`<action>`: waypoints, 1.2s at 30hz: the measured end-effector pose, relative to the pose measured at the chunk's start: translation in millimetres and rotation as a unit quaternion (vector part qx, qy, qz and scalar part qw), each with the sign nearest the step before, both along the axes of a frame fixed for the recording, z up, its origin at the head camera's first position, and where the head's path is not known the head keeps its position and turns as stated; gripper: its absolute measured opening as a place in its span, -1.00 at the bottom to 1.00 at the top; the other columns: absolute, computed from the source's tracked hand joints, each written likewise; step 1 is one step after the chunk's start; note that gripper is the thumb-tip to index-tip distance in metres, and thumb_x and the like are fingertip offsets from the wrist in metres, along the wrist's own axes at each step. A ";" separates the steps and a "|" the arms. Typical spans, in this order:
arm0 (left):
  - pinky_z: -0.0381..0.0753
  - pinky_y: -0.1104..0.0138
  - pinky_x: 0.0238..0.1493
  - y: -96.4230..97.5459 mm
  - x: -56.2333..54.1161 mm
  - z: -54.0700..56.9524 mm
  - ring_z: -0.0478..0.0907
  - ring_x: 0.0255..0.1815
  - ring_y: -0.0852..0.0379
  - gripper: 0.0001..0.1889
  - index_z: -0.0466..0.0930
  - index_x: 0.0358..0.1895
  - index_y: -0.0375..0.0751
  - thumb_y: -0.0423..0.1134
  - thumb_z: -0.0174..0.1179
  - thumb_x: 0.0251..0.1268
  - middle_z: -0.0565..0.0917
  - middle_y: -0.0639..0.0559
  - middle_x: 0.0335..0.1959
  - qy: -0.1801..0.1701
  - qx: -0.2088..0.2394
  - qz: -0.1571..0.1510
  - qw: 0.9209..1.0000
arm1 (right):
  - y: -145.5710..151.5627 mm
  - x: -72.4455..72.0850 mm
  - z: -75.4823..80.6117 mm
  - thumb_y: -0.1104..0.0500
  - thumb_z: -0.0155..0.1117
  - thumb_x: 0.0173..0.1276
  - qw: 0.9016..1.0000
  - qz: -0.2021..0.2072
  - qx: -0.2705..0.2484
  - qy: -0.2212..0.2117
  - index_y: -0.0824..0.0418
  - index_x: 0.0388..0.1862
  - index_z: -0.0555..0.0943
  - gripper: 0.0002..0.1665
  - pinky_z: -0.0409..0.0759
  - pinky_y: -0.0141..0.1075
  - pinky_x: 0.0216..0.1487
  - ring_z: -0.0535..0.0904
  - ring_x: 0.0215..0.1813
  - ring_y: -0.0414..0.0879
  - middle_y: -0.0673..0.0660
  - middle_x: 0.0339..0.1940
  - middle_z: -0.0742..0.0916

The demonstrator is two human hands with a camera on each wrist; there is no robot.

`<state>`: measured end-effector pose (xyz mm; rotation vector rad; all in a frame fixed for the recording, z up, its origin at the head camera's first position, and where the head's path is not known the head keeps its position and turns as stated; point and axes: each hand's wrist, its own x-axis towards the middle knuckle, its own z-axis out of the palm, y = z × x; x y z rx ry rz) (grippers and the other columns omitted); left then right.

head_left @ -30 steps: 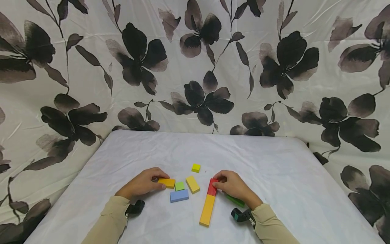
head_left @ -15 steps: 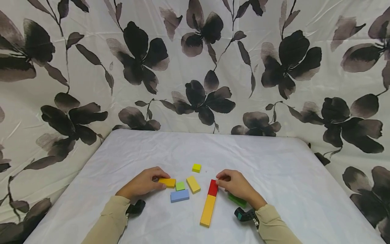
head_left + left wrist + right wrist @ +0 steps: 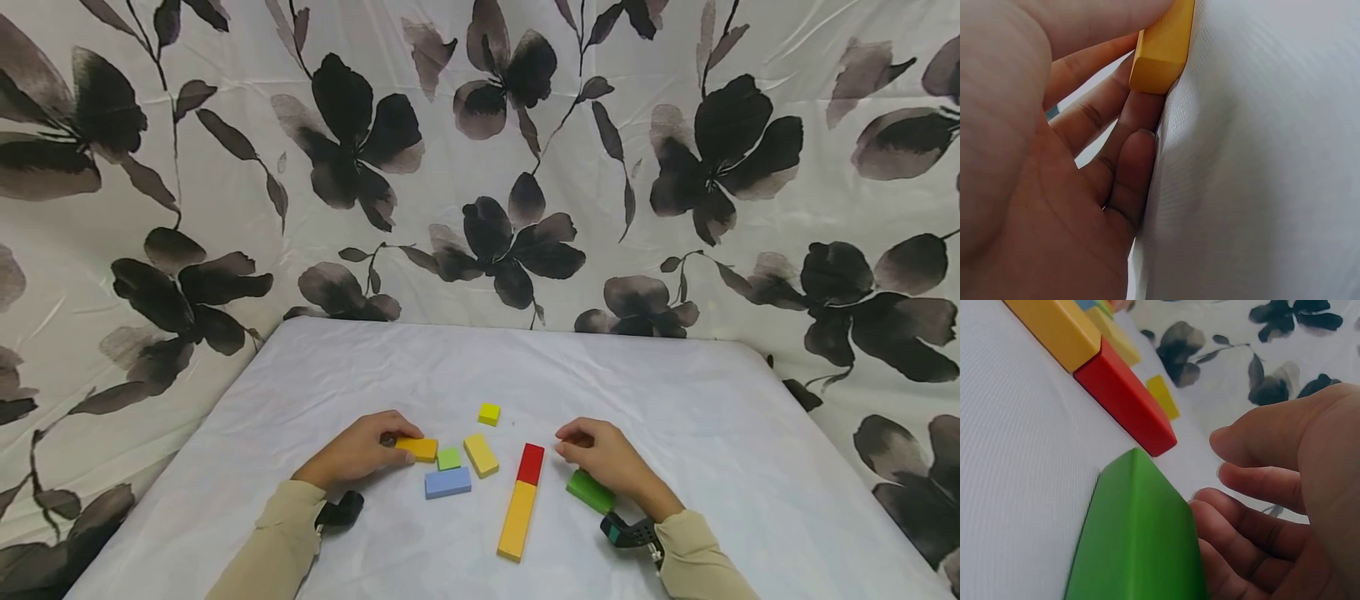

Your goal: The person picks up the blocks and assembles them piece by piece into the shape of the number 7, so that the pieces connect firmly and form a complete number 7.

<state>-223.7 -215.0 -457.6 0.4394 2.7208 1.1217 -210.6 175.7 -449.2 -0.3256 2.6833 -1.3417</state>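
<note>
My left hand (image 3: 354, 452) pinches an orange-yellow wooden block (image 3: 418, 450) between thumb and fingers; the block lies on the white cloth, as the left wrist view shows. Right beside it sit a small light green block (image 3: 448, 458) and a blue block (image 3: 448, 483). A red block (image 3: 531, 463) stands end to end with a longer orange-yellow block (image 3: 517, 522), forming a line. To its right, my right hand (image 3: 611, 457) holds nothing, its fingers loosely bent. Below that hand lies a dark green block (image 3: 591, 492), with fingers close alongside it in the right wrist view.
A pale yellow block (image 3: 481, 455) lies tilted between the blue block and the red one. Farther back is a small bright yellow block (image 3: 489, 414). The white-covered table (image 3: 600, 375) meets a floral cloth backdrop (image 3: 420, 208) behind it.
My right hand has let go of the red block and moved off to the right, uncovering more of the dark green block. The left hand keeps its grip; the head view has shifted slightly.
</note>
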 end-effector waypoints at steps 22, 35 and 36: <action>0.48 0.07 0.19 3.9 1.1 2.4 0.49 -0.04 0.11 -0.71 0.70 -0.01 0.09 -0.21 0.45 0.19 0.62 0.17 -0.01 -0.026 0.014 0.054 0.998 | 34.9 5.5 -2.1 0.02 0.34 0.41 0.998 0.067 0.017 -0.003 0.19 0.02 0.66 -0.67 0.58 -0.31 -0.10 0.59 -0.15 -0.08 -0.02 -0.22 0.70; 0.52 0.14 0.08 3.9 -2.8 3.2 0.52 -0.08 0.10 -0.75 0.68 -0.03 0.08 -0.17 0.41 0.23 0.64 0.18 -0.10 -0.022 0.022 0.063 0.998 | 41.4 13.3 -0.5 0.06 0.37 0.39 0.995 0.096 0.004 0.006 0.19 0.05 0.66 -0.66 0.57 -0.33 -0.07 0.60 -0.12 -0.07 0.01 -0.16 0.70; 0.53 0.14 0.08 3.9 -2.9 3.6 0.52 -0.08 0.11 -0.75 0.68 -0.02 0.06 -0.17 0.41 0.24 0.64 0.17 -0.10 -0.020 0.023 0.062 0.998 | 40.8 13.9 -0.6 0.05 0.37 0.39 0.995 0.097 0.003 0.008 0.19 0.05 0.66 -0.66 0.57 -0.34 -0.07 0.60 -0.13 -0.08 0.00 -0.16 0.70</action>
